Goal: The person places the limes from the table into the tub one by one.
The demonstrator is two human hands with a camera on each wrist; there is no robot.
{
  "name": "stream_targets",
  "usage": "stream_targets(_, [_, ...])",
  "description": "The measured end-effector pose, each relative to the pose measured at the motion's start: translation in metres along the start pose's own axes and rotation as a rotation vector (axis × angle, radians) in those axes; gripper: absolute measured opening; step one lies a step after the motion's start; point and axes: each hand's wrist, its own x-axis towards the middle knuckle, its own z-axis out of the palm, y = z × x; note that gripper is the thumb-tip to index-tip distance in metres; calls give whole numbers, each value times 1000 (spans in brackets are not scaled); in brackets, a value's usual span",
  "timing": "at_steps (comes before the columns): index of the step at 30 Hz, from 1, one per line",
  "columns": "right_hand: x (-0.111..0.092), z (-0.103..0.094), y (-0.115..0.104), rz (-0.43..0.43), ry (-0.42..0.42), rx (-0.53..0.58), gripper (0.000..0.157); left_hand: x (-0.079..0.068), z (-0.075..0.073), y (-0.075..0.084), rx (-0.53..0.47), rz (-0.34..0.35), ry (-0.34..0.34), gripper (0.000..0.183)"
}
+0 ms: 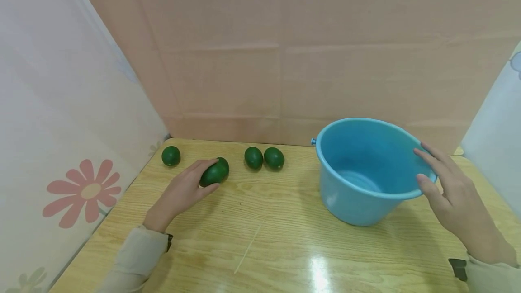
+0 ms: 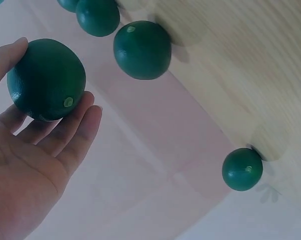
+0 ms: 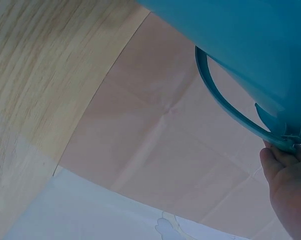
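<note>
My left hand (image 1: 185, 189) grips a smooth, dark green lime-like fruit (image 2: 46, 80), thumb on one side and fingers on the other. More of these fruits lie along the table's back: a pair (image 1: 253, 158) right of that hand and a single one (image 1: 171, 155) to its left. Another green fruit (image 2: 143, 50) shows in the left wrist view; in the head view the held one seems to hide it. My right hand (image 1: 457, 198) holds the right rim of a blue bucket (image 1: 346, 200), whose inside shows no contents. Its blue handle (image 3: 225, 105) hangs on the far side.
A wood-grain table (image 1: 260, 238) bears everything. Behind it stands a creased pinkish-beige sheet (image 1: 281, 80). White flower-patterned sheets (image 1: 53, 103) flank the table on both sides.
</note>
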Motion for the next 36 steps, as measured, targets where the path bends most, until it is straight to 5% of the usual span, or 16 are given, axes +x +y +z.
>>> stream_targets(19, [1, 1, -1, -7, 8, 8, 49, 13, 1, 14, -137, 80, 32, 62])
stream_targets(36, [2, -1, 0, -11, 3, -3, 48, 24, -2, 25, -164, 149, 66, 57])
